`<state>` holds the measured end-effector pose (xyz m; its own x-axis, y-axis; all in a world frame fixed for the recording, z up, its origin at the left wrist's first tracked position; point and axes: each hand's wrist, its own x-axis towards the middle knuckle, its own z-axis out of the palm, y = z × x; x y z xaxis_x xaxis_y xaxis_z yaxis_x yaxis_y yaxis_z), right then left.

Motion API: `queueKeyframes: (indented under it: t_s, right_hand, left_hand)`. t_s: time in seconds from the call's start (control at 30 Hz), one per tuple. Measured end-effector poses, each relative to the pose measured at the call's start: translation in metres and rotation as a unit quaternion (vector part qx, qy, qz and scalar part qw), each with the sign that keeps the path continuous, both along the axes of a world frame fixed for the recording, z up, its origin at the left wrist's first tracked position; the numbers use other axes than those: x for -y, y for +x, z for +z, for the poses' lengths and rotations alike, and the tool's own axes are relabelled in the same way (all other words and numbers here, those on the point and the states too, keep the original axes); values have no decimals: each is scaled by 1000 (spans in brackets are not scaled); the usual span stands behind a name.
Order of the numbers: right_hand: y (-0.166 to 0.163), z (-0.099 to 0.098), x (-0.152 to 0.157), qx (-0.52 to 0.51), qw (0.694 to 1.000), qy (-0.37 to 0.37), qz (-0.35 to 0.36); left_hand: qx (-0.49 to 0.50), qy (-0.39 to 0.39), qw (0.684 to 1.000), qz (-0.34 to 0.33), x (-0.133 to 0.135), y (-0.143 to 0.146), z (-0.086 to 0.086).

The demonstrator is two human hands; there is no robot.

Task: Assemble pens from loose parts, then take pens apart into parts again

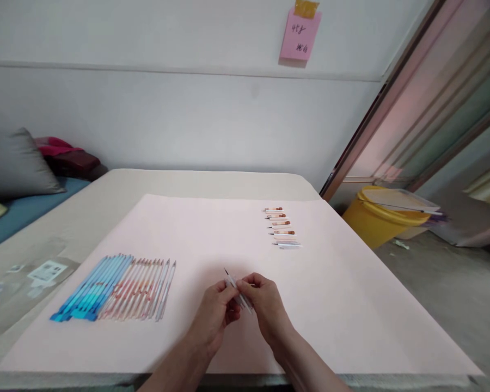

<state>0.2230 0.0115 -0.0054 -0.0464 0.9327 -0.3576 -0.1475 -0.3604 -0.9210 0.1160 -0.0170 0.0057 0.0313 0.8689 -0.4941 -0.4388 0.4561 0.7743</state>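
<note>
My left hand (pixel 214 316) and my right hand (pixel 265 307) meet over the near middle of a pale pink sheet (pixel 343 305), both pinched on one thin clear pen (pixel 234 286) whose dark tip points up and left. To the left lies a row of several pens (pixel 114 288), blue ones at the left, pink and clear ones at the right. Further back on the right sits a short column of several small pen pieces (pixel 281 227) with dark tips.
The sheet covers a beige table (pixel 106 188). Clear plastic wrappers (pixel 28 277) lie at its left edge. A yellow bucket (pixel 378 220) stands on the floor at the right. Grey and red cushions (pixel 28 163) lie far left. A pink note (pixel 300 35) hangs on the wall.
</note>
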Motion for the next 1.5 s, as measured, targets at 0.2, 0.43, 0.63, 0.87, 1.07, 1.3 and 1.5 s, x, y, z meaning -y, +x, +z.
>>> queueKeyframes:
  t_s: [0.2, 0.43, 0.63, 0.87, 1.07, 1.3, 1.5]
  right_hand:
    - [2, 13, 2, -19, 998, 11, 57]
    - [7, 17, 5, -48, 993, -29, 102]
    - [6, 13, 3, -76, 992, -31, 92]
    - [8, 8, -1, -96, 989, -17, 107]
    - [12, 6, -5, -91, 989, -20, 117]
    - [16, 9, -9, -100, 988, -42, 112]
    - [31, 17, -17, -69, 993, -38, 93]
  left_hand:
    - [-13, 1, 999, 41, -3, -3, 1]
    - [0, 11, 998, 56, -5, -7, 2]
    - [16, -2, 998, 60, -4, -8, 1]
    - [37, -1, 997, 75, -5, -9, -2]
    - [56, 7, 995, 78, -7, -7, -2]
    - [11, -21, 998, 51, -7, -11, 0]
    - [4, -43, 993, 107, -12, -21, 7]
